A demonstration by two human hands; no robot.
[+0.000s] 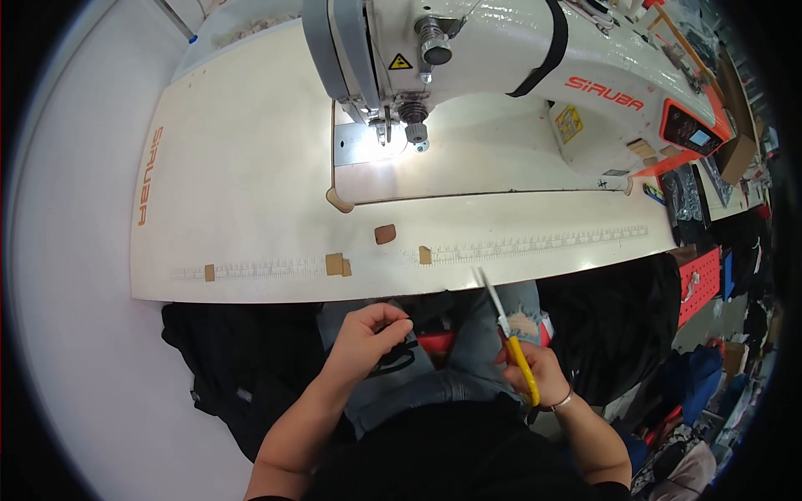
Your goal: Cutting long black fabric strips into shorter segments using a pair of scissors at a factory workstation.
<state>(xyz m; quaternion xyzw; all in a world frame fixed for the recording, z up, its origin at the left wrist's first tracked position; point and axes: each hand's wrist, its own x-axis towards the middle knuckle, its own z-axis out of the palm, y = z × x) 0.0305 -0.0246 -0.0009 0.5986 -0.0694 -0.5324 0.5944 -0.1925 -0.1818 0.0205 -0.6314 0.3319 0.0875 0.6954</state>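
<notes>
Left hand (368, 341): raised over the lap, in front of the table's near edge; thumb and forefinger pressed together at the tips, other fingers curled in. A black strip (398, 361) loops just below this hand, over the denim; at this size cannot tell whether its end runs between the fingertips. Right hand (545, 374): closed around the handles of yellow-handled scissors (524, 374), to the right of the left hand and well apart from it. Scissors point away from the body, tilted slightly left; the blade tips overlap the near edge of the table (234, 184) in this view and are blurred, so cannot tell whether the blades are parted. A thin bracelet (565, 400) circles the right wrist. Blue jeans (472, 342) lie beneath both hands, with a frayed patch near the blades. Black fabric (230, 359) spreads at left below the table edge; more dark cloth (622, 321) lies at right. On the table: white sewing machine (493, 71), lamp lit over the needle area; a printed ruler scale (543, 243) along the front; a rounded brown patch (385, 235) behind that scale. Red perforated panel (699, 285) at far right, beyond the dark cloth.
</notes>
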